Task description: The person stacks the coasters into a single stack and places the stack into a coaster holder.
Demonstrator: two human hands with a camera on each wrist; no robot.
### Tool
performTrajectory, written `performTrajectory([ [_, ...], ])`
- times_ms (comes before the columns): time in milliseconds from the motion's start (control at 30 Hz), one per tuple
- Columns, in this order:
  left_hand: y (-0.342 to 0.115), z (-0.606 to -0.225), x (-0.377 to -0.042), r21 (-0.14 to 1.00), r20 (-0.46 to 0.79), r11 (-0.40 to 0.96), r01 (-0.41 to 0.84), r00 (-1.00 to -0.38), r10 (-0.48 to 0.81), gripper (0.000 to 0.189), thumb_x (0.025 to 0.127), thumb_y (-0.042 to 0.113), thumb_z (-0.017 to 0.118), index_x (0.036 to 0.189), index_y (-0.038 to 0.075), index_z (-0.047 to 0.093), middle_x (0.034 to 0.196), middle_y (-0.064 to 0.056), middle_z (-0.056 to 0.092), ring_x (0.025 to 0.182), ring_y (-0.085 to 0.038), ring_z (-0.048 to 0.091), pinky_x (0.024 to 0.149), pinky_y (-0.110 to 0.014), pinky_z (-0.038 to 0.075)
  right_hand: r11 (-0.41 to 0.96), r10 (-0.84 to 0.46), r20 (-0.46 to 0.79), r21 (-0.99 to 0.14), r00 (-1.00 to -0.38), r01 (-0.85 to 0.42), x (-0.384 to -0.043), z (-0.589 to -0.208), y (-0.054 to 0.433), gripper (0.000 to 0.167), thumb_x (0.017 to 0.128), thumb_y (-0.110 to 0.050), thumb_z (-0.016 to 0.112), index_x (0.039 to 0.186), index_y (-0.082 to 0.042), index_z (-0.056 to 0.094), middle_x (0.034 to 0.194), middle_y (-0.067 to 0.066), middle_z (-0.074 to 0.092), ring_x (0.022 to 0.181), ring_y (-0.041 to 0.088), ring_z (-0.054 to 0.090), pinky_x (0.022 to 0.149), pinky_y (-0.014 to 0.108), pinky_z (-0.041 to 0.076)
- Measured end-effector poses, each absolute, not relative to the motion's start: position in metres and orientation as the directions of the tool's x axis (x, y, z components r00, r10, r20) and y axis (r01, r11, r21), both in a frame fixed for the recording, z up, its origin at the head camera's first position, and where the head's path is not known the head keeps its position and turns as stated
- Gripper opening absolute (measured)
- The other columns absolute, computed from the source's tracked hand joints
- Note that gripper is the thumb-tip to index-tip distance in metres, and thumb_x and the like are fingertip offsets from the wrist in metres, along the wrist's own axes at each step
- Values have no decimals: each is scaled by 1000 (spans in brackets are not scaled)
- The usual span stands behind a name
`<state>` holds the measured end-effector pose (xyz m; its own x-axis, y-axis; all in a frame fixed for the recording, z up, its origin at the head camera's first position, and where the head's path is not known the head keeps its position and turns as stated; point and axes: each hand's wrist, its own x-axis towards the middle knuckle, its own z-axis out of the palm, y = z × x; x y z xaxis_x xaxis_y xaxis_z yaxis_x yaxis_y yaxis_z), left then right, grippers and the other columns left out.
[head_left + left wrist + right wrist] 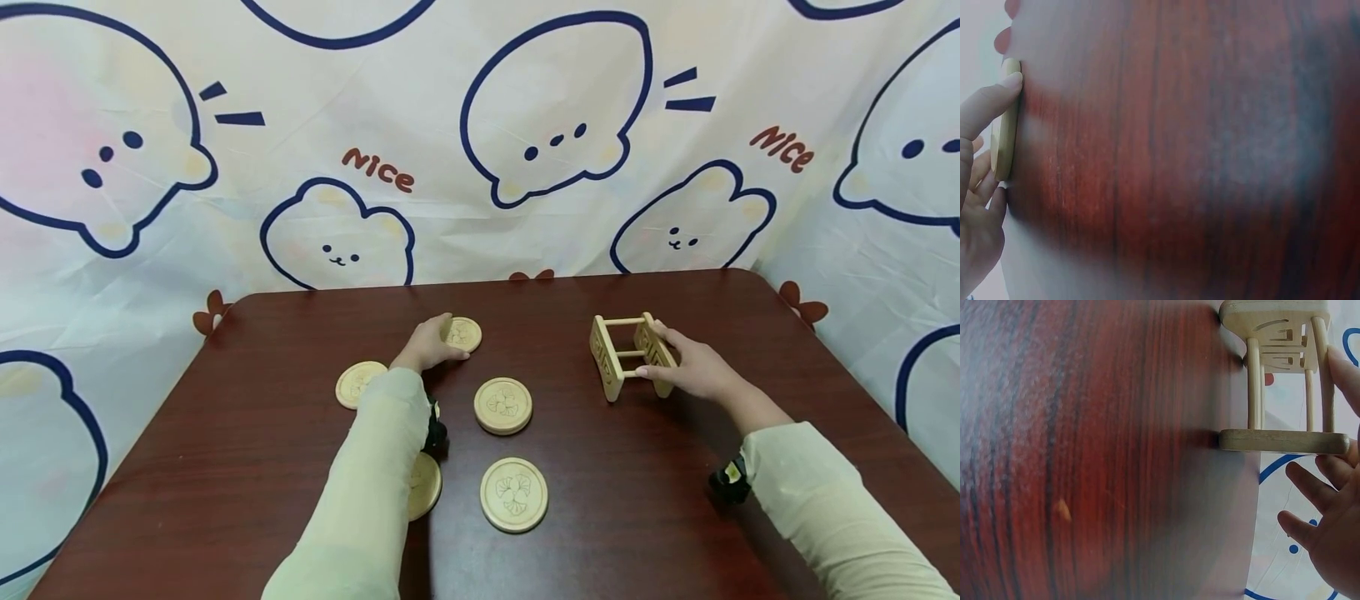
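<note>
My left hand (429, 345) pinches a round wooden coaster (466, 334) with an engraved leaf pattern, near the back of the table. In the left wrist view the thumb lies on one edge of the coaster (1007, 128) and the fingers are at the opposite edge. At the right, my right hand (696, 367) grips a small wooden coaster rack (606, 358) by its right end panel. The right wrist view shows the rack (1282, 441) with its slotted panels joined by round rods; the thumb is at one rod and some fingers spread past the panel.
More coasters lie on the dark red-brown table (225, 467): one left of the hand (358, 383), one in the middle (503, 404), one at the front (514, 494), and one partly under the left sleeve (426, 485). A cartoon-printed cloth (442, 233) hangs behind the table.
</note>
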<state>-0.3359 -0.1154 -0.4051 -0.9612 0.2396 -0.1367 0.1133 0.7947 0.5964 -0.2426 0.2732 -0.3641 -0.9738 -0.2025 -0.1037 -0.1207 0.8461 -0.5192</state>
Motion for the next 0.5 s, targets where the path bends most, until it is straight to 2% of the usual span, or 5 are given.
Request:
performTrajectory([
  [200,-117,-403,-334,569,-141,814,115,-962,235,84,70,32,71,135,5,26,135,-12,29,123,-28,24,99,-38,22,840,-216,-101,-527,-971,-132,-243,-365,273,94,72,-56,57,138,-4,14,128,32,29,107,42,40,82,55,34],
  [500,-120,-403,-334,563,-154,820,106,-961,230,86,68,35,72,136,7,26,135,-11,30,122,-28,26,97,-40,25,845,-212,-77,-515,-974,-143,-243,-366,274,93,72,-55,57,138,-5,15,132,30,23,109,43,37,83,53,34],
])
